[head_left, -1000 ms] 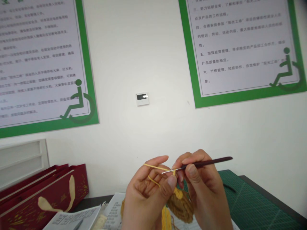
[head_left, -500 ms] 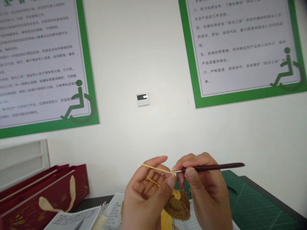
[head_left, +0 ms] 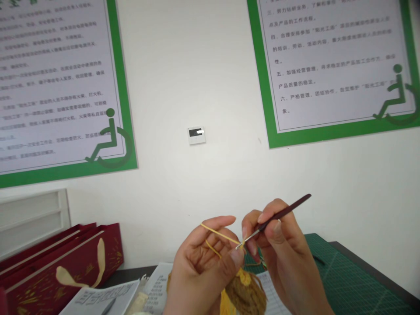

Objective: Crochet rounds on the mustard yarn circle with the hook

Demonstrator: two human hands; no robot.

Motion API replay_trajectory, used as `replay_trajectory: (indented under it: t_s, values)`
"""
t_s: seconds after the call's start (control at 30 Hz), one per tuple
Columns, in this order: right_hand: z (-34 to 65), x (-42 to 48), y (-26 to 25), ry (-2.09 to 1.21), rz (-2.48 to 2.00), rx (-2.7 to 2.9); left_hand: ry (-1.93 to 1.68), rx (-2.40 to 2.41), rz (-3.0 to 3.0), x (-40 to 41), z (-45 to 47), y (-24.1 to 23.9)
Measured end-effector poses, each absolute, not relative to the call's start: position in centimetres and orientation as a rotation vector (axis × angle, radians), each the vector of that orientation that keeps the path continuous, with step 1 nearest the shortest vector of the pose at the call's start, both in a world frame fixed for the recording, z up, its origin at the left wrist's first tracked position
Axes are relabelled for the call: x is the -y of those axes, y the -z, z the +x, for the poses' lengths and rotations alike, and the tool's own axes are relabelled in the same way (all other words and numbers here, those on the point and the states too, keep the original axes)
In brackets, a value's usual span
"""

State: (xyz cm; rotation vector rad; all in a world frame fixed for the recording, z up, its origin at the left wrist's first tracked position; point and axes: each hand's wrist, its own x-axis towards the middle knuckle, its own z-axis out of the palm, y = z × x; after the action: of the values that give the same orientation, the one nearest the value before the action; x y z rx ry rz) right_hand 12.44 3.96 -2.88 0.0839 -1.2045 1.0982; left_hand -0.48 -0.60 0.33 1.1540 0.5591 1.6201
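Note:
My left hand point(head_left: 200, 267) is raised at the bottom centre with a strand of yellow yarn point(head_left: 219, 234) running over its index finger, and its thumb and fingers pinch a small yellow-brown crochet piece point(head_left: 246, 294) that hangs below. My right hand point(head_left: 285, 258) grips a dark crochet hook point(head_left: 278, 215), handle tilted up to the right. The hook's metal tip meets the yarn just above my left thumb.
Dark red gift bags point(head_left: 62, 267) with cream handles stand at the left. Printed sheets point(head_left: 98, 299) lie on the dark table. A green cutting mat point(head_left: 348, 284) covers the right side. Two green-framed posters point(head_left: 331, 65) and a small white wall device point(head_left: 196, 135) hang ahead.
The hook's handle has swung from nearly level to pointing up and right. Its tip has dropped slightly toward my left thumb. The crochet piece has sunk lower in view.

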Motion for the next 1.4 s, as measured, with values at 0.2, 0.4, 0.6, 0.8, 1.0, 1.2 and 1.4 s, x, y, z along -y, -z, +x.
replay_trajectory:
  t_s: [0.2,0.4,0.6,0.8,1.0,1.2,1.4]
  values:
    - [13.1,-3.9,2.7,-1.026,0.059,1.24,-1.587,-0.571,1.188,0.6,-0.7,-0.2]
    - [13.3,-3.7,2.4,-0.864,0.039,1.254,-1.573,-0.6,1.203,0.7,-0.8,-0.3]
    - [14.0,-3.7,2.6,-0.668,0.036,1.373,-1.569,-0.595,1.202,0.6,-0.9,-0.2]
    - [13.5,-3.1,2.7,-0.58,0.015,1.333,-1.564,-0.613,1.207,0.5,-1.0,0.0]
    - [12.9,-2.9,2.7,-0.523,0.002,1.254,-1.557,-0.614,1.205,0.5,-1.0,0.0]
    - [13.6,-2.8,2.8,-0.414,-0.027,1.361,-1.58,-0.633,1.192,0.4,-1.0,0.1]
    - [14.1,-3.5,2.4,-0.189,0.057,1.461,-1.602,-0.673,1.169,0.3,-0.8,0.1]
